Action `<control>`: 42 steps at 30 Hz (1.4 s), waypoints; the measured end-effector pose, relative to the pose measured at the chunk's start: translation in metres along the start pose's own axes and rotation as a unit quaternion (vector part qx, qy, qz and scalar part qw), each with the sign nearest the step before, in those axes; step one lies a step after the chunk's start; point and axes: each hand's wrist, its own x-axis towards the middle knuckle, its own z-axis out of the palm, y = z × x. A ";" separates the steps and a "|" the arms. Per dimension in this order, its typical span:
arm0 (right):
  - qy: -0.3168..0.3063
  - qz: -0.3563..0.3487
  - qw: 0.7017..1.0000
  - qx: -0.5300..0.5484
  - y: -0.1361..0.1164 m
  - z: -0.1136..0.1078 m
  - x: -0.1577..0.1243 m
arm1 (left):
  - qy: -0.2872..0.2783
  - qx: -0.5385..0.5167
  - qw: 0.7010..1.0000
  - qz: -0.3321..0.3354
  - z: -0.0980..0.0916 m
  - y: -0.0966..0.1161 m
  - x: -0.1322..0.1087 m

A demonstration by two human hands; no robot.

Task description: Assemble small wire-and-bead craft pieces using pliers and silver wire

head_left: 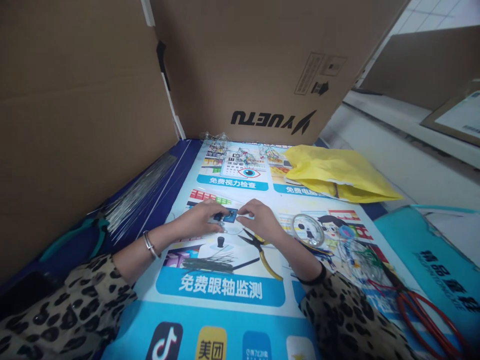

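Near the middle of the printed sheet, my left hand [205, 219] pinches thumb and forefinger on a thin wire [237, 233], with a small clear piece at its fingertips. Facing it, my right hand [261, 221] is closed in a pinch a short way to the right; what sits between its fingertips is too fine to make out. Just below my right hand lie pliers [259, 244] with yellow and black handles, jaws parted. A pile of short dark wire pieces [210, 262] rests nearer to me. To the right is a coil of clear line [308, 230].
Long straight wires [140, 192] and teal-handled pliers [101, 232] lie left. Tangled wire pieces [247, 156] lie at the back, by a cardboard wall [247, 65]. Right are a yellow bag [337, 172], red-handled scissors [408, 295] and a teal bag [438, 250].
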 end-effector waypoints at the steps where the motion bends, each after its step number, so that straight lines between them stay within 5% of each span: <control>1: 0.005 0.007 1.000 -0.017 -0.001 0.001 0.001 | -0.001 0.001 1.000 0.003 0.000 0.001 0.000; 12: 0.008 0.014 0.988 -0.152 -0.011 0.006 0.005 | -0.008 0.016 0.998 0.058 0.001 0.008 0.003; 31: 0.030 0.108 0.975 -0.194 -0.019 0.011 0.010 | 0.063 0.059 0.996 0.009 0.011 -0.001 0.008; 37: 0.010 0.102 0.992 -0.074 -0.019 0.008 0.008 | 0.053 0.049 0.997 0.001 0.012 -0.002 0.009; 42: -0.045 0.127 0.988 0.078 -0.004 -0.005 0.006 | 0.117 0.060 0.991 -0.022 0.010 -0.006 0.006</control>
